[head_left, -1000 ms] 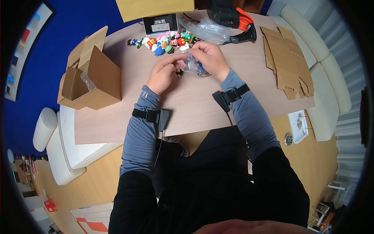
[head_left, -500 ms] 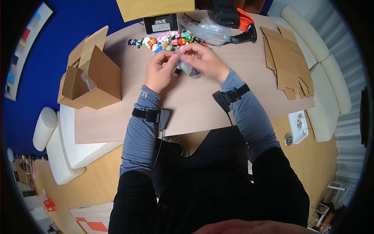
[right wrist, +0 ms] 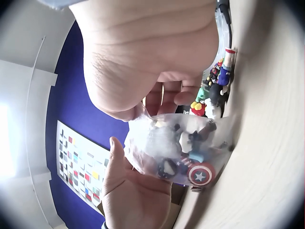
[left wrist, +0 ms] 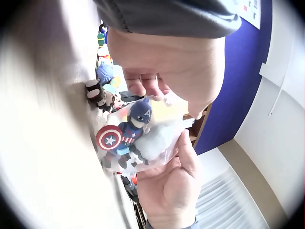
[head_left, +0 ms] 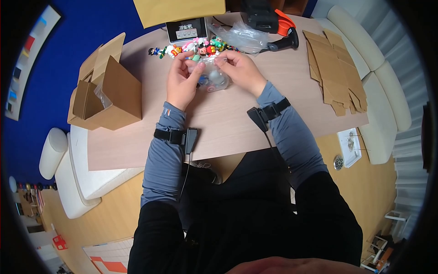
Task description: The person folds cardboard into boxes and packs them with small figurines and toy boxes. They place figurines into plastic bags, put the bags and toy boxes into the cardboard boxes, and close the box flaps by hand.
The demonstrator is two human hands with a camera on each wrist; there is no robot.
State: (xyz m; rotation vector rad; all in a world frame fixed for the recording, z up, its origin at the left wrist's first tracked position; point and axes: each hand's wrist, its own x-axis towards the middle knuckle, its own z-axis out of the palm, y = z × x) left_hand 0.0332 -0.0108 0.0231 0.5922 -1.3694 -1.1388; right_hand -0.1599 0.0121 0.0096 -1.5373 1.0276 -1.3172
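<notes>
A clear plastic bag [head_left: 213, 78] hangs between both hands above the table. Inside it, in the left wrist view, are a blue figure [left wrist: 138, 114] with a red, white and blue round shield [left wrist: 109, 138] and a pale rounded item [left wrist: 155, 142]. The left hand [head_left: 181, 84] pinches the bag's upper left edge between thumb and fingers. At the upper right edge, the right hand [head_left: 244, 72] pinches the plastic. Just beyond the hands lie small colourful figures [head_left: 207, 48], partly hidden by the fingers.
An open cardboard box [head_left: 122, 91] stands at the left. Flattened cardboard [head_left: 336, 71] lies at the right. Behind the figures are a small screen device [head_left: 187, 31], crumpled clear plastic [head_left: 244, 37] and a black and orange device [head_left: 285, 27].
The hands have drawn apart and the bag now hangs spread between them, its contents in clearer view. The left hand has shifted slightly left.
</notes>
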